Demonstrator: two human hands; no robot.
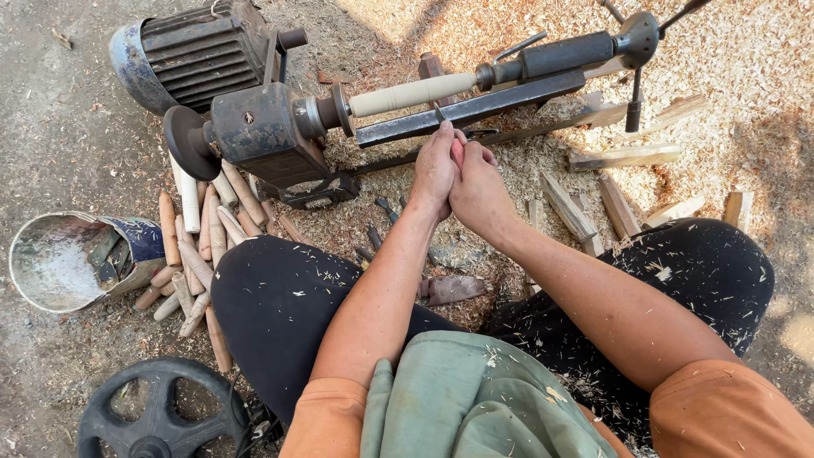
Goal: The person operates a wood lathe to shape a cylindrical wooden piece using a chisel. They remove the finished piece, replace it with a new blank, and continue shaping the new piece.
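1. Pale wooden spindle (413, 92) is seen in the head view mounted lengthwise on a small lathe (280, 127), at about 12 o'clock from the hands, clamped between the headstock on the left and the dark tailstock (564, 55) on the right.
2. A thin metal chisel (438, 111) is held by both hands pressed together, its tip touching the underside of the spindle.
3. The left hand (434, 168) is clenched around the tool's handle; the right hand (476, 188) is wrapped against it, fingers closed on the same tool.
4. A ribbed electric motor (191, 51) is set at 10 o'clock, just beside the headstock.
5. Finished turned pegs (203, 246) are piled at 9 o'clock, next to the left knee.
6. A dented metal bucket (72, 259) lies tipped at 8 o'clock, and a black handwheel (157, 411) at 7 o'clock.
7. Rough split wood blanks (623, 157) are scattered at 2 o'clock on a bed of shavings (746, 59).
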